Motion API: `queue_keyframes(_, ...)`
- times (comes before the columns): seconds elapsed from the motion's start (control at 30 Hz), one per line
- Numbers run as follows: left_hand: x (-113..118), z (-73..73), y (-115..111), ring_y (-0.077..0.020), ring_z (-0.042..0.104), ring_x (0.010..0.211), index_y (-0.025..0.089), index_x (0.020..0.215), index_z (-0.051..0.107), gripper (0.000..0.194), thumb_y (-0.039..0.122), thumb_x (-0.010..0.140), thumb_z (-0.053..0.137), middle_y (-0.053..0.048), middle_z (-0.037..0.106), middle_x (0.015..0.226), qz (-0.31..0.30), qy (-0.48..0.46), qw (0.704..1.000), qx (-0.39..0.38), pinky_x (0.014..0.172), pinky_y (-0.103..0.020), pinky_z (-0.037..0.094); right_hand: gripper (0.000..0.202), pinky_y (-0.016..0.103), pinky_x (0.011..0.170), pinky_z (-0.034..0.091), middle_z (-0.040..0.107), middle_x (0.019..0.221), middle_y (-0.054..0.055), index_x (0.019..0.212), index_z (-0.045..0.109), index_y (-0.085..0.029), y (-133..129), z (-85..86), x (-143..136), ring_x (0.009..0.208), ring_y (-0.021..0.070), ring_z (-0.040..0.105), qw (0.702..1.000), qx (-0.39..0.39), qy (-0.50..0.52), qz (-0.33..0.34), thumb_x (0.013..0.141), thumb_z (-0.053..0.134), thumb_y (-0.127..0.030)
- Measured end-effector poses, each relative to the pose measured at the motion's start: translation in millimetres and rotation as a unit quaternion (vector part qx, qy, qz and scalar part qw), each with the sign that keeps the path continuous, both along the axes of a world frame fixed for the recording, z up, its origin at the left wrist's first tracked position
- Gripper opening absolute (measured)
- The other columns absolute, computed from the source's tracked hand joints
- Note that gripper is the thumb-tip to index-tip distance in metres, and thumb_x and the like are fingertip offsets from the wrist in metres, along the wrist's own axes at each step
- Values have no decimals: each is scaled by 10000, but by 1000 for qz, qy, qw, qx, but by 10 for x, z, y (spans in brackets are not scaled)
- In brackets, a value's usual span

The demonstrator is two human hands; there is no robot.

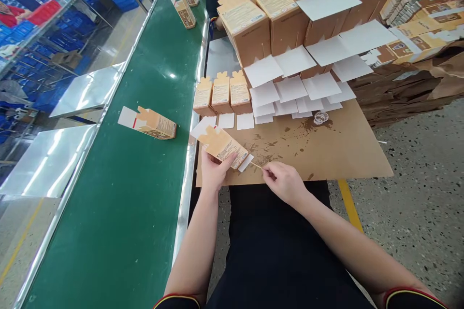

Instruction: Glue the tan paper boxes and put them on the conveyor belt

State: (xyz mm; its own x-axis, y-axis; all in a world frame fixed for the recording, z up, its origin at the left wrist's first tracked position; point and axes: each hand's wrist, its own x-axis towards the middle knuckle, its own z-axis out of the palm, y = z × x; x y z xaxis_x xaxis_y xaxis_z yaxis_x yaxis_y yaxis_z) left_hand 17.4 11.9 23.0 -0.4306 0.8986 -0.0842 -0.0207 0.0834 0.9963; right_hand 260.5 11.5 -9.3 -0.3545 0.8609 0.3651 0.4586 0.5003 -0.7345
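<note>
Gripping carton (pixel 225 148) in left hand (pixel 214 173)
Pinching thin stick (pixel 257 166) in right hand (pixel 285 182) beside white flap (pixel 246 163), calling for light touch

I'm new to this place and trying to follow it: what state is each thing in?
Left hand: closed on a carton.
Held carton: tilted, flaps open.
Right hand: pinching a thin stick.
Thin stick: tip at the carton's lower end.
Carton on green belt: lying down, flaps open.
Cardboard sheet: flat, stained.

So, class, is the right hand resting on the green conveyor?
No, the right hand holds a thin stick at the edge of the cardboard sheet.
</note>
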Motion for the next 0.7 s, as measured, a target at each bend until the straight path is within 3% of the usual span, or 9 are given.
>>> queue_keyframes(0.1, 73, -47, -101, -357, 771, 1326, 247, 1373, 608, 879, 476, 670, 1084, -150, 767, 1388, 1, 51, 999, 1, 1169, -529, 616, 210, 280, 648, 546, 724, 744, 18, 829, 680, -253, 51, 58, 165, 650, 172, 677, 998, -22, 16, -56, 1021, 611, -202)
queue_keyframes(0.27, 235, -84, -257, -380, 719, 1405, 262, 1458, 532, 971, 448, 680, 1083, -165, 730, 1434, 21, 145, 989, -14, 1198, -525, 593, 196, 295, 619, 595, 734, 713, 16, 826, 741, -263, 10, 166, 447, 599, 172, 667, 988, -42, 39, -142, 1005, 666, -293)
queue_keyframes(0.5, 308, -120, -207, -400, 729, 1381, 264, 1430, 529, 943, 439, 682, 1077, -170, 744, 1380, 13, 168, 986, -11, 1149, -536, 621, 243, 302, 559, 608, 762, 708, 15, 792, 744, -266, -103, 320, 479, 563, 166, 670, 986, -10, 77, -147, 1017, 660, -306)
queue_keyframes(0.6, 139, -118, -216, -396, 744, 1354, 265, 1433, 533, 954, 457, 677, 1082, -177, 731, 1400, 39, 180, 983, 8, 1159, -559, 617, 236, 301, 544, 606, 757, 689, 9, 791, 747, -264, -81, 347, 495, 541, 166, 666, 988, -2, 83, -131, 1010, 666, -295)
queue_keyframes(0.7, -372, -53, -292, -375, 737, 1374, 281, 1469, 470, 981, 495, 715, 1060, -190, 693, 1480, 159, 188, 969, 29, 1208, -594, 585, 208, 305, 542, 607, 746, 671, 2, 799, 766, -276, -47, 348, 573, 524, 169, 658, 984, -6, 81, -156, 993, 696, -305)
